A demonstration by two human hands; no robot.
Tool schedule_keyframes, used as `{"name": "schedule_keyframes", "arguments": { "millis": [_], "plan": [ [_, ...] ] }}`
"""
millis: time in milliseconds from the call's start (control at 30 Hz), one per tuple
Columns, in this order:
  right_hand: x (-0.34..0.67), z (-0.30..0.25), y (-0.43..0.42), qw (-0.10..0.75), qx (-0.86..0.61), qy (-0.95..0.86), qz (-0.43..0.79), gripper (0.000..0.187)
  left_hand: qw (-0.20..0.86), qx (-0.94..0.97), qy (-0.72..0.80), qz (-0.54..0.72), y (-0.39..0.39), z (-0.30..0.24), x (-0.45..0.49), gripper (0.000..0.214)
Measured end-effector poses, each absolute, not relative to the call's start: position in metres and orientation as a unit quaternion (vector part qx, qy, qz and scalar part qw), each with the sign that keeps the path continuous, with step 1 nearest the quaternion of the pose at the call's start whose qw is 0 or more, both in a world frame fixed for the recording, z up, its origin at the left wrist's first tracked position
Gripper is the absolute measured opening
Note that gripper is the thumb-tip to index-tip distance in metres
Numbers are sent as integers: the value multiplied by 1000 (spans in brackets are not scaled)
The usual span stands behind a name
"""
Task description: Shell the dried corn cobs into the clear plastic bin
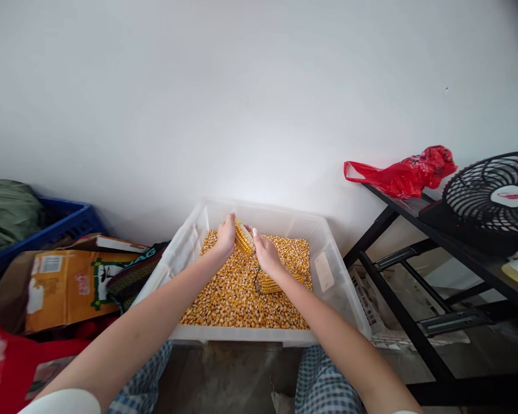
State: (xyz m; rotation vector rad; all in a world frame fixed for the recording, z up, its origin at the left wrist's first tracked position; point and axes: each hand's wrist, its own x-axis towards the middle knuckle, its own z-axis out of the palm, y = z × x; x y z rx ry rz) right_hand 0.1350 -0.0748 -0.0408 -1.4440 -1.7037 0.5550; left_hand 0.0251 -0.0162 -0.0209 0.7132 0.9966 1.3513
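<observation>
Blue crate point(75, 221) far left, cut by frame edge; cardboard box point(69, 284) partly buried. Clear bin point(333, 253) centre, loose kernels point(228, 299) inside. Left hand point(225, 234) clasps corn cob point(243, 238) above kernels, fingers hidden behind it. Right hand point(266, 256) closed on same cob's near end; thin dark object below, unclear. Second cob point(271, 283) half hidden under wrist. Fan point(492, 198) cut off right.

I see a plain white wall point(242, 86) across the far side. At far left, a blue crate point(64, 224) holds green cloth point(4, 210), and a printed cardboard box point(69, 284) lies nearer. At right stands a black metal rack point(457, 247). A crumpled red plastic bag point(408, 172) lies at its far end, with a black fan point(492, 198) just beside it. A white basket point(371, 293) sits underneath.
</observation>
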Motion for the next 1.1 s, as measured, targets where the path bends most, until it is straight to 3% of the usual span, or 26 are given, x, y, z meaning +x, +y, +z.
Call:
{"name": "schedule_keyframes", "arguments": {
  "millis": [300,467,600,800,933,1100],
  "plan": [
    [134,-39,-81,396,-549,-682,277,46,604,323,443,579,-20,-24,27,32],
    [135,-44,-73,419,-584,-645,262,50,616,332,437,565,-22,-21,28,36],
    [135,-39,-73,456,-529,-656,285,54,591,380,407,584,-23,-21,29,36],
    [134,-38,-81,410,-538,-677,288,57,637,388,359,561,-25,-23,31,37],
    [135,-45,-78,435,-525,-660,313,55,675,377,345,533,-23,-27,32,37],
    [137,-55,-71,457,-523,-630,346,60,643,424,350,532,-27,-31,30,38]
  ]
}}
